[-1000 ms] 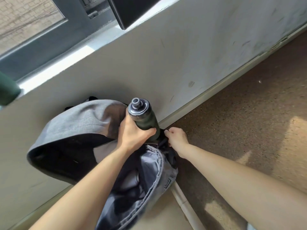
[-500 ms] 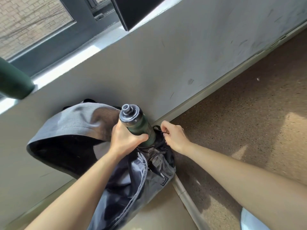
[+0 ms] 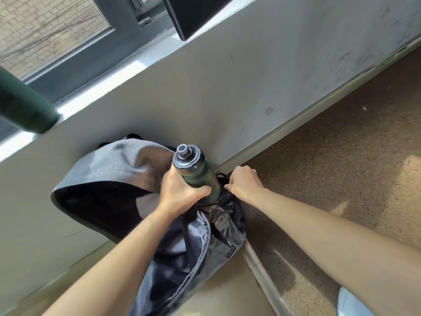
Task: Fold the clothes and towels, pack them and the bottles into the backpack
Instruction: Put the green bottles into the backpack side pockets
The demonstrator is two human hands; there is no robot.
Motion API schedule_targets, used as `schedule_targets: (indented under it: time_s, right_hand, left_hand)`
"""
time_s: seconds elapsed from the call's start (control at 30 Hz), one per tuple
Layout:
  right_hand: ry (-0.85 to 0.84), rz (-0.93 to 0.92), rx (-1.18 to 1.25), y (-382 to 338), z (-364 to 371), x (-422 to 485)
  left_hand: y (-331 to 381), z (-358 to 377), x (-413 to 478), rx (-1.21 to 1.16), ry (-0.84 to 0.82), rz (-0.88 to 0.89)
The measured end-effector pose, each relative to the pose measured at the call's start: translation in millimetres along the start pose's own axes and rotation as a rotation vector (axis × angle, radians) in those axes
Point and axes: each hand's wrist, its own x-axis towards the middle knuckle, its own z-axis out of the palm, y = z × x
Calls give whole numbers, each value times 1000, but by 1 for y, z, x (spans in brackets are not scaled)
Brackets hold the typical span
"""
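Observation:
A grey backpack (image 3: 109, 169) leans against the wall on the floor, its main flap hanging open. My left hand (image 3: 180, 192) grips a dark green bottle (image 3: 200, 176) with a grey cap around its middle. The bottle stands upright with its lower end inside the backpack's side pocket (image 3: 225, 215). My right hand (image 3: 243, 183) pinches the dark edge of that pocket just right of the bottle. A second dark green bottle (image 3: 22, 103) lies on the window sill at the far left, partly cut off.
A pale wall (image 3: 250, 87) with a window sill (image 3: 102, 87) rises behind the backpack. Brown speckled floor (image 3: 341, 167) spreads to the right. A grey pipe (image 3: 264, 274) runs along the floor below the backpack. A dark panel (image 3: 196, 12) hangs above the sill.
The bottle has sunk lower into the side pocket. My right hand stays pinching the pocket's edge. The view has shifted slightly down and left.

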Motion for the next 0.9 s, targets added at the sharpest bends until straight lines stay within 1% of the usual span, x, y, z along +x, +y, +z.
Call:
schedule_targets:
  time_s: [0.07,0.2,0.3,0.4,0.47,0.53,0.6,0.73,0.83,0.9]
  right_hand:
    - [-35,-22,11,0,-1,-1]
    - [-195,-154,36,6,1,-1]
    - [-203,-226,135,8,3,-4]
    - [-143,-212,250,10,-6,-8]
    - [-136,-172,361,13,-11,-10]
    - [-180,-93,508,18,-11,-9]
    - [-227,-28,622,23,-9,-10]
    - [-224,-17,743,32,-3,-7]
    - [-152,18,803,35,2,-2]
    - [-103,30,815,35,4,0]
  left_hand:
    - [0,3,0,-8,17,-2]
    - [6,9,-2,-56,71,-14]
    - [15,21,-5,-104,139,-14]
    - [24,35,-11,-138,200,-17]
    - [27,42,-16,-194,248,-56]
    - [29,47,-19,-293,283,-94]
    - [26,51,-19,-377,279,-123]
    - [3,51,-20,-255,212,-110]
    - [-8,44,-18,-164,177,-109]
    - [-9,40,-16,-159,145,-112]
